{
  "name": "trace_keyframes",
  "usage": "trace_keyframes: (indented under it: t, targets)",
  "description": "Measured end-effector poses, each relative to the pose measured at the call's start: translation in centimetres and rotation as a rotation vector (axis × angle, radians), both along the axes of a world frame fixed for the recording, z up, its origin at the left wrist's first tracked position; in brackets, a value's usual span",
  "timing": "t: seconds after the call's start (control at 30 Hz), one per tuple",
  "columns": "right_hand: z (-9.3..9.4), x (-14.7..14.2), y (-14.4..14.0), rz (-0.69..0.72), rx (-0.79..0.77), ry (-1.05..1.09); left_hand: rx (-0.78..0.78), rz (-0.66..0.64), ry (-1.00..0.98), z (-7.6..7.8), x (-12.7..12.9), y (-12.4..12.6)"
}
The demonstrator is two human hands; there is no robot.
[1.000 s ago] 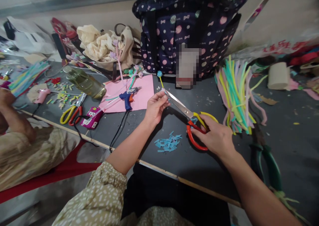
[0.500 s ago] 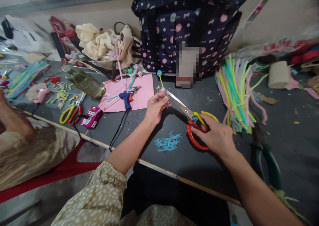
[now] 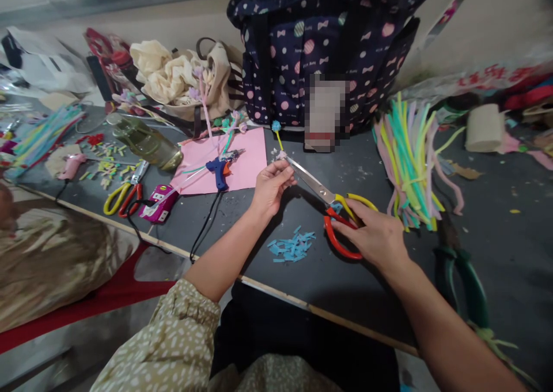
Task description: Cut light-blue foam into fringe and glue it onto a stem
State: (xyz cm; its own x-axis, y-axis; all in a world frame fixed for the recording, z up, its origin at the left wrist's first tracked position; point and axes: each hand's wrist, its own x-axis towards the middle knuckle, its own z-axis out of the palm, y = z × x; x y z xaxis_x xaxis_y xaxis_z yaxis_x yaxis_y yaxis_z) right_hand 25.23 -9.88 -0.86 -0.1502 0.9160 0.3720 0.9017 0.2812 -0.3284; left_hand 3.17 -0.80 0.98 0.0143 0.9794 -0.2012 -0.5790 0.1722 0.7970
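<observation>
On table | left hand (image 3: 270, 189) pinches stem (image 3: 279, 141) unchanged | right hand (image 3: 375, 236) grips scissors (image 3: 322, 191), unmoved

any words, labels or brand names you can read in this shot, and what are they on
No text can be read for certain.
Navy patterned bag: tiny pale words among the dots and bows, too small to read.
Pixelated patch on the bag's front: blurred out, unreadable.
Clear plastic wrap at right: red characters, too smeared to read.
Magenta device near the glue gun: yellow label, too small to read.
Scissors: no marking visible.
</observation>
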Motion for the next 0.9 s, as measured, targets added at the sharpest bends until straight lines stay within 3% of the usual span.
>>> trace_keyframes:
  t: [0.43,0.9]
  targets:
    - [1.3,-1.1,-0.1,0.008,-0.002,-0.039,-0.005,0.027,-0.031,0.0,-0.1,0.0]
    - [0.4,-0.4,-0.1,-0.001,0.020,-0.023,-0.023,0.015,-0.035,-0.2,0.0,0.0]
